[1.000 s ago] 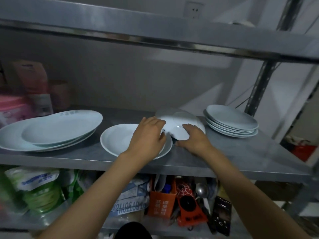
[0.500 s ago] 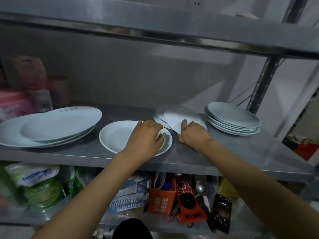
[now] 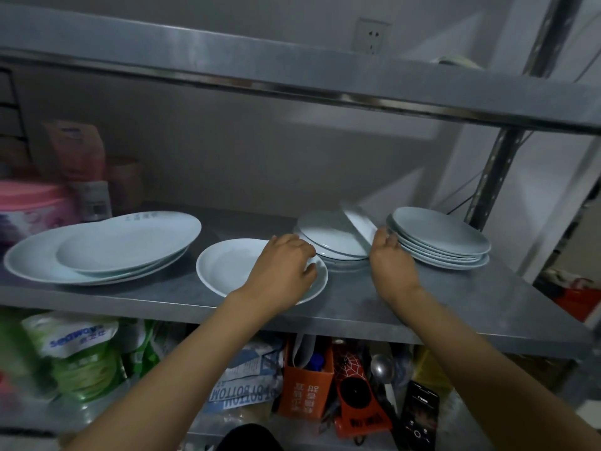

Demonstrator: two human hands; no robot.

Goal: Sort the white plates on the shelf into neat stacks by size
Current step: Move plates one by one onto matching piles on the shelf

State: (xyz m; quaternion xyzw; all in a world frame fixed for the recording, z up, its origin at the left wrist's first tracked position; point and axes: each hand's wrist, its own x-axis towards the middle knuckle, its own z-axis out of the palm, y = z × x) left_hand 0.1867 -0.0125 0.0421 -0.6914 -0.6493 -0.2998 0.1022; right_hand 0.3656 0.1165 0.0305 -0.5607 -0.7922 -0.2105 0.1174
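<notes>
A steel shelf [image 3: 390, 304] carries white plates. Two large oval plates [image 3: 113, 245] lie stacked at the left. A medium round plate [image 3: 227, 268] sits in the middle, and my left hand [image 3: 286, 268] lies over its right side with fingers curled at the rim. Behind it is a low, uneven pile of small plates [image 3: 328, 237]. My right hand [image 3: 390, 258] grips one small plate [image 3: 359, 222] tipped up on edge between that pile and a neat stack of several small plates [image 3: 439, 239] at the right.
An upper shelf [image 3: 292, 70] hangs close overhead. A pink tub [image 3: 29, 206] and packets stand at the back left. A slotted upright post [image 3: 494, 170] rises behind the right stack. The lower shelf holds bags, an orange box [image 3: 305, 385] and a phone [image 3: 419, 415].
My right hand has shifted from the front of the small plates to their right side and tipped one plate up on edge. The left hand has stayed on the medium plate.
</notes>
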